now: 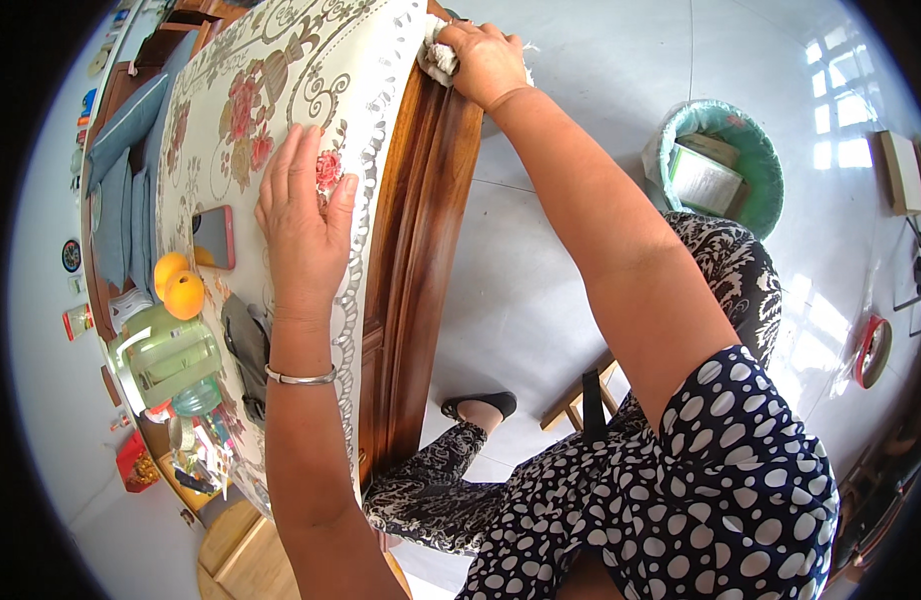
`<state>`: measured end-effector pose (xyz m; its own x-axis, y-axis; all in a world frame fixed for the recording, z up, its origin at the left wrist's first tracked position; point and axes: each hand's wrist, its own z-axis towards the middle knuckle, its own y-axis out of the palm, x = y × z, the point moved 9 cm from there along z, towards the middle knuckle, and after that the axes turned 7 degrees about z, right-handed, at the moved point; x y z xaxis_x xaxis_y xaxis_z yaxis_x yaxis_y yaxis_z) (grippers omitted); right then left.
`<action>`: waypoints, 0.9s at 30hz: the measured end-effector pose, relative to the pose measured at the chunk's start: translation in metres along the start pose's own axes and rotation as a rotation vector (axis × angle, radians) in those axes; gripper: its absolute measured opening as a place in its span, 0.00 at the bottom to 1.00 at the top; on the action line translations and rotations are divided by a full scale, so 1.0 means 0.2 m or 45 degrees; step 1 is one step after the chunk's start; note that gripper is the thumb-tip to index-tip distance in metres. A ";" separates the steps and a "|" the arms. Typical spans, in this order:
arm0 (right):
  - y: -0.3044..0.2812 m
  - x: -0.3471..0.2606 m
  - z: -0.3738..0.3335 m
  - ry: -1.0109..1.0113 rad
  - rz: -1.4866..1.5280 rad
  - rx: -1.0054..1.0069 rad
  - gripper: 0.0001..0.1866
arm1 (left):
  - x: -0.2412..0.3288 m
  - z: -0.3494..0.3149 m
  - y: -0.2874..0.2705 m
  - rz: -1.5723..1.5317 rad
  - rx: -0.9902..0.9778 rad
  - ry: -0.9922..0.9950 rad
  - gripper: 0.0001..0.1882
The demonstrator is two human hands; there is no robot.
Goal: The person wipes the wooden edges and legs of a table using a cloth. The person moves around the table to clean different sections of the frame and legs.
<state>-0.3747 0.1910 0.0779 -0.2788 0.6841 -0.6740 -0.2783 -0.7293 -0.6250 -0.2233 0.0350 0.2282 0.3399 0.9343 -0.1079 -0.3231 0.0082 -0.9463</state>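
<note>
A pale crumpled cloth (440, 60) is bunched under my right hand (488, 66), whose fingers wrap round it at the far wooden edge of the table. My left hand (308, 220) lies flat on the flowered tablecloth (321, 90), fingers stretched out, with a silver bangle at the wrist. Left of that hand lie a phone (214, 238) in a pink-edged case and two orange fruits (184, 294). The table's carved brown wooden side (421, 215) runs below the cloth's lace-patterned border.
A green-lined bin (764, 180) holding boxes stands on the grey tiled floor to the right. A clear green container (166, 350) and a dark pouch (247, 350) sit at the table's left. Wooden stools (243, 560) are close by, and blue cushions (121, 215) lie beyond.
</note>
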 end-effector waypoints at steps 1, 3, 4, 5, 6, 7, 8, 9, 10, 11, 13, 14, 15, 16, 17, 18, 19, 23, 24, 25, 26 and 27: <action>0.00 0.00 0.00 0.030 0.013 0.000 0.19 | 0.00 0.00 0.00 -0.002 0.003 0.000 0.29; 0.00 -0.01 -0.02 0.087 0.039 0.002 0.18 | 0.00 0.00 0.00 -0.010 0.007 0.000 0.29; 0.02 -0.03 -0.04 0.121 0.003 -0.043 0.19 | 0.00 0.00 0.01 -0.014 0.011 0.000 0.29; 0.03 -0.04 -0.08 0.152 0.025 -0.075 0.18 | 0.00 0.00 0.01 -0.016 0.005 -0.010 0.29; 0.02 -0.07 -0.13 0.122 0.044 -0.092 0.19 | 0.00 0.00 0.01 -0.016 0.003 -0.016 0.29; 0.02 -0.12 -0.18 0.089 0.068 -0.111 0.20 | 0.00 0.00 0.01 -0.012 -0.001 -0.027 0.29; 0.01 -0.18 -0.24 0.057 0.071 -0.144 0.21 | -0.01 -0.01 0.01 -0.014 -0.002 -0.036 0.29; 0.01 -0.24 -0.31 0.022 0.078 -0.179 0.22 | -0.01 -0.01 -0.01 0.003 0.000 -0.033 0.29; 0.01 -0.28 -0.37 -0.037 0.080 -0.166 0.23 | 0.00 -0.01 -0.01 0.011 0.003 -0.026 0.28; 0.02 -0.32 -0.44 -0.090 0.111 -0.147 0.22 | 0.01 -0.01 -0.01 0.019 0.005 -0.019 0.27; 0.04 -0.41 -0.57 -0.128 0.161 -0.246 0.17 | 0.01 -0.01 0.00 0.020 0.019 -0.015 0.27; 0.04 -0.46 -0.64 -0.168 0.155 -0.272 0.16 | 0.01 -0.01 0.00 0.019 0.023 -0.016 0.27; 0.04 -0.52 -0.72 -0.208 0.145 -0.295 0.15 | 0.01 -0.01 -0.01 0.016 0.030 -0.012 0.27; 0.01 -0.58 -0.80 -0.302 0.187 -0.231 0.14 | 0.01 -0.01 -0.01 0.021 0.038 -0.010 0.27; 0.02 -0.65 -0.88 -0.381 0.171 -0.252 0.13 | 0.01 -0.01 -0.02 0.027 0.045 -0.008 0.27; 0.03 -0.70 -0.96 -0.437 0.201 -0.293 0.12 | 0.01 -0.01 -0.02 0.030 0.052 -0.005 0.27; 0.05 -0.76 -1.03 -0.490 0.231 -0.340 0.10 | 0.00 -0.01 -0.01 0.026 0.051 -0.012 0.27; 0.05 -0.95 -1.29 -0.720 0.329 -0.465 0.09 | 0.00 -0.02 0.00 0.057 0.042 -0.026 0.27; 0.04 -0.98 -1.34 -0.779 0.344 -0.466 0.09 | 0.00 -0.01 0.00 0.074 0.036 -0.028 0.27; 0.04 -1.00 -1.37 -0.838 0.359 -0.467 0.08 | 0.00 -0.01 0.00 0.071 0.036 -0.026 0.27; 0.06 -0.97 -1.37 -0.810 0.402 -0.510 0.09 | 0.00 -0.01 0.00 0.067 0.036 -0.025 0.27; 0.05 -0.96 -1.35 -0.834 0.413 -0.483 0.09 | -0.01 -0.02 0.00 0.069 0.032 -0.028 0.27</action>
<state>-0.0756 0.0484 0.0940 -0.8042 0.2226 -0.5511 0.2048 -0.7667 -0.6085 -0.2209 0.0324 0.2281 0.3019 0.9411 -0.1521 -0.3625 -0.0343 -0.9314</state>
